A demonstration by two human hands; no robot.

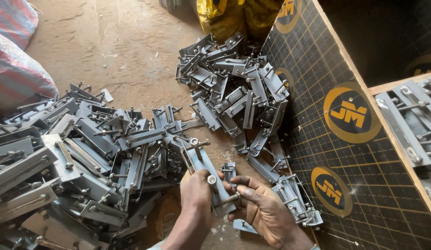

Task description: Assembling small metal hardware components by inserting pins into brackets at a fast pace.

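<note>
— Head view: what do the hands hold?

— The left hand (197, 194) grips a grey steel bracket (207, 178) fitted with a nut and bolt, fingers clenched round its edge. The right hand (262, 208), at four o'clock of it, pinches the bolt (227, 200) sticking out of the bracket's lower end.

— Around them?

— A big bracket pile (81, 153) at nine o'clock on the floor (132, 46), a second heap (234, 88) at twelve, a gridded board (345, 153) at three.
</note>
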